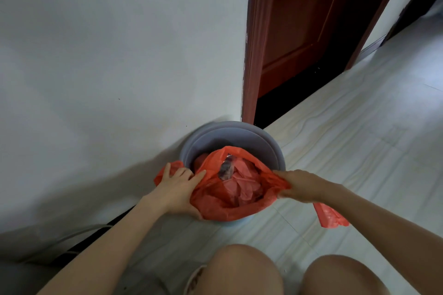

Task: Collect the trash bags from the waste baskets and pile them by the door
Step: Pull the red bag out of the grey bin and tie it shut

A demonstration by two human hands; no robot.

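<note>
You crouch over a grey waste basket [251, 137] that stands on the pale tiled floor [359, 139], against the white wall [107, 55] and just left of the dark red door frame [251, 55]. The red trash bag [230, 206] sits in the basket, its mouth pulled up and toward you, so the far rim of the basket shows bare while the near rim is covered by plastic.

Your left hand [177, 187] lies on the left side of the bag with the fingers spread wide and the thumb tucked under the near edge; it pins and gathers the plastic against the rim rather than pinching it. Your right hand [299, 185] is closed on the right edge of the bag, drawing it out to the right, and 1 loose handle strip [329, 217] hangs down below the wrist. Pulling the 2 sides apart keeps the mouth open and frees the liner from the rim.

Inside you can see crumpled red plastic and 1 dark wrapper [226, 167] near the far edge.

My reading is that you are loosening the liner before lifting it out. The left handle looks bunched under your palm, so you will likely need to find it before you can tie or carry the bag. The door [299, 19] is close on the right, so the carry should be short.
</note>
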